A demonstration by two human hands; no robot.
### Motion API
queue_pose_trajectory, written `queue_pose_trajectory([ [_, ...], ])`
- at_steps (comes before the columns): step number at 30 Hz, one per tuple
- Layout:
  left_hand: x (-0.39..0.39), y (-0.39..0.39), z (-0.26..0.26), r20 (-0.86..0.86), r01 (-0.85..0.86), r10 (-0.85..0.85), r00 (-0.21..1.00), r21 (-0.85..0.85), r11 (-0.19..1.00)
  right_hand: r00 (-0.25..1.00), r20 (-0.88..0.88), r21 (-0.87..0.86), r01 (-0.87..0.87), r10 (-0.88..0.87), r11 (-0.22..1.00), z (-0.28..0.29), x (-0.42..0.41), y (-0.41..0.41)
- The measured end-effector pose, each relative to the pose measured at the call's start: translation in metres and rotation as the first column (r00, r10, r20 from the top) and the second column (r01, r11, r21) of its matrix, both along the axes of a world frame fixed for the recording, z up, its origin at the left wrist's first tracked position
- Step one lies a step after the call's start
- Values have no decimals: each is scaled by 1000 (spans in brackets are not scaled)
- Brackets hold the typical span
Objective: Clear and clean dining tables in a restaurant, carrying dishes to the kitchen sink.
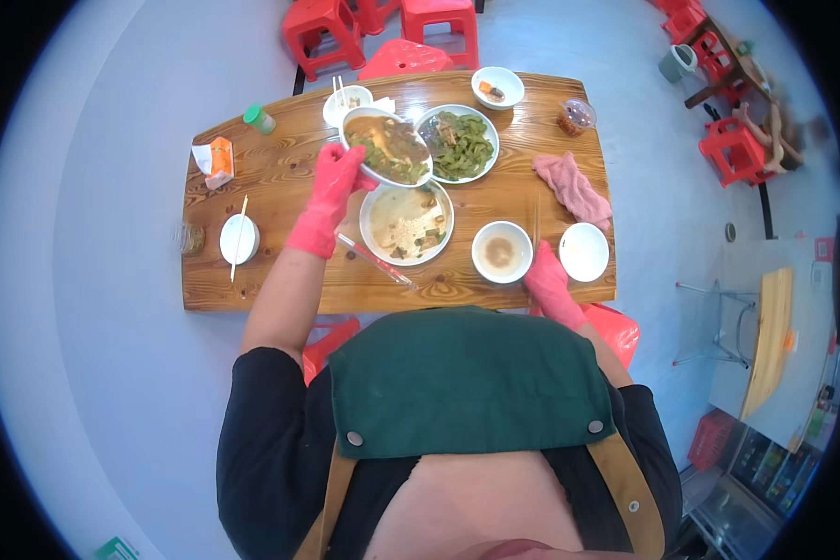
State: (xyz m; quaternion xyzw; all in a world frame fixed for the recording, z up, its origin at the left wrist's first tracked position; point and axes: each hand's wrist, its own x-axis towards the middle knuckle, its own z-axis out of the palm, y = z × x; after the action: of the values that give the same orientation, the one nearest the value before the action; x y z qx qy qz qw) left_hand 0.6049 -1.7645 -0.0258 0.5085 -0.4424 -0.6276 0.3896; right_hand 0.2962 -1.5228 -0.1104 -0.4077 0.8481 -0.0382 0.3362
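My left hand (339, 171), in a pink rubber glove, grips the rim of a white oval dish (386, 147) with brown sauce and greens, tilted above the table. Below it lies a round plate (407, 222) with scraps and liquid; a plate of green vegetables (460, 143) is to its right. My right hand (548, 278), gloved too, is low between a bowl of cloudy liquid (502, 252) and a white bowl (584, 252). Thin chopsticks (537, 217) stretch up from it; whether its fingers hold them cannot be told.
The wooden table (287, 182) also bears a pink cloth (572, 189), a lidded plastic cup (576, 117), a small bowl (498, 88), a tissue pack (220, 161), a green-capped container (259, 120) and a bowl with chopsticks (239, 239). Red plastic stools (322, 35) surround it; a person sits far right.
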Motion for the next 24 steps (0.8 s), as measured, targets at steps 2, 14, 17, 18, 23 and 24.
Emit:
queue_pose_trajectory([
  [2, -25, -7, 3, 10, 41, -41, 999, -26, 999, 996, 32, -261, 89, -83, 961, -14, -3, 14],
  [14, -99, -23, 14, 242, 256, -189, 952, -287, 923, 969, 94, -627, -121, 229, 770, 62, -14, -14],
  [17, -106, -21, 10, 210, 256, -196, 958, -317, 913, 729, 674, -401, 223, 122, 889, 96, 21, -57],
  [18, -107, -19, 9, 191, 251, -199, 961, -307, 918, 653, 747, -389, 277, 125, 879, 91, 32, -68],
  [23, -93, -15, 1, 128, 195, -166, 978, -265, 944, 353, 929, -227, 313, 109, 922, 105, 63, -86],
  [24, -93, -13, 2, 115, 185, -160, 980, -258, 948, 253, 951, -250, 301, 175, 920, 88, 64, -87],
])
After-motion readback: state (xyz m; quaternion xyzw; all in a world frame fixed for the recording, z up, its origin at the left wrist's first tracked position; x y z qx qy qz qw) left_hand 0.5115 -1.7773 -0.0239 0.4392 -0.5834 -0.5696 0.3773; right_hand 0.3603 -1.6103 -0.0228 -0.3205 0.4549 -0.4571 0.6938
